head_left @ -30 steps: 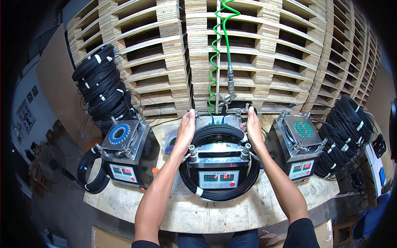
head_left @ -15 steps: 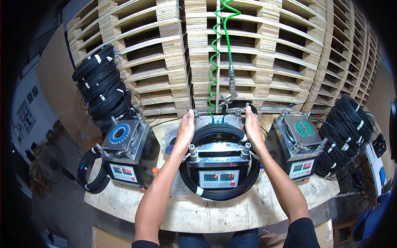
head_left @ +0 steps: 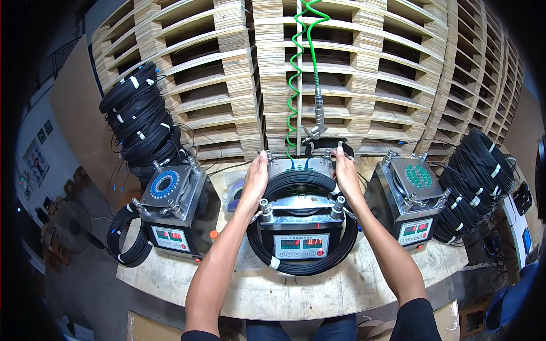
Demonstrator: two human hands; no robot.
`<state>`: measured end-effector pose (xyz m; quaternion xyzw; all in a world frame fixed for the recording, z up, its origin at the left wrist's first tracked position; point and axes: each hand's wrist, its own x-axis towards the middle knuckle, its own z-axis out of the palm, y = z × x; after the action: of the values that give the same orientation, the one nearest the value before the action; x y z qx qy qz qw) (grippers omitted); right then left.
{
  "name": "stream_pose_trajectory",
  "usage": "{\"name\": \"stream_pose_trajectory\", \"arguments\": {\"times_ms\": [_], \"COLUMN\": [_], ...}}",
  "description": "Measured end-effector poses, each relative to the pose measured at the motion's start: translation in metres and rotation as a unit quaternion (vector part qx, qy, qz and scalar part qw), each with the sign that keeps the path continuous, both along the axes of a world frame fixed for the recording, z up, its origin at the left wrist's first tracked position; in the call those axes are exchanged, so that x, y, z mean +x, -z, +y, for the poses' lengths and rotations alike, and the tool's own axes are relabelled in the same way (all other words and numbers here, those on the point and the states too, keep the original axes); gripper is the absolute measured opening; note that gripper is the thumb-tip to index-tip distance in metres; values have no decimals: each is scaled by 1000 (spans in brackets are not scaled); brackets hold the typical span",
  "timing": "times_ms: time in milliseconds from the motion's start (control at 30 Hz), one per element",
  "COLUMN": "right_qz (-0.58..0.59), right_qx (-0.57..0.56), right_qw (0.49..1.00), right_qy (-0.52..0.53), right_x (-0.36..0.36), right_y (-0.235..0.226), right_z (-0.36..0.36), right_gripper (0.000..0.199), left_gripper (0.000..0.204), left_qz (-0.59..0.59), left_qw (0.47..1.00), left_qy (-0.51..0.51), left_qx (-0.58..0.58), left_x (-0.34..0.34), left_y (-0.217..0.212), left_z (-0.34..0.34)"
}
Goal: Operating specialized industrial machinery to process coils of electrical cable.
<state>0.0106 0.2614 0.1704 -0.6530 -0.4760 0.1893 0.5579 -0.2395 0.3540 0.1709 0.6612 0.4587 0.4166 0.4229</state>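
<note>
In front of me stands a metal polishing-type machine [head_left: 301,221] with a red-digit display panel [head_left: 301,246]. A coil of black cable [head_left: 335,258] loops round it and lies over its top, with two blue-tipped cable ends at the green-dotted top plate [head_left: 281,166]. My left hand [head_left: 257,179] is at the plate's left side, fingers stretched toward the rear left corner post. My right hand [head_left: 347,175] mirrors it at the right side, fingertips by the rear right post. Both hands look flat and extended; their contact with the metal is partly hidden.
Similar machines stand at left [head_left: 169,213] and right [head_left: 406,204]. Cable coils are piled at far left [head_left: 139,116] and far right [head_left: 478,182]. A green spiral air hose [head_left: 294,74] and an air gun [head_left: 318,116] hang before stacked wooden pallets [head_left: 216,62].
The digits on the middle machine's display differ. My hands have stayed almost in place, with only a slight shift of the right fingers.
</note>
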Motion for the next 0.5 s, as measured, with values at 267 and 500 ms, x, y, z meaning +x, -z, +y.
{"name": "stream_pose_trajectory", "arguments": {"times_ms": [267,500], "right_qz": [-12,-14], "right_qx": [-9,12], "right_qw": [1000,1000], "right_qy": [8,20], "right_x": [6,-1], "right_y": [6,2], "right_z": [4,1], "right_gripper": [72,73], "left_gripper": [68,75], "left_qz": [-53,17], "left_qw": [998,1000], "left_qy": [-25,17], "left_qx": [-11,-11], "left_x": [6,0], "left_y": [-9,-12], "left_z": [-13,-8]}}
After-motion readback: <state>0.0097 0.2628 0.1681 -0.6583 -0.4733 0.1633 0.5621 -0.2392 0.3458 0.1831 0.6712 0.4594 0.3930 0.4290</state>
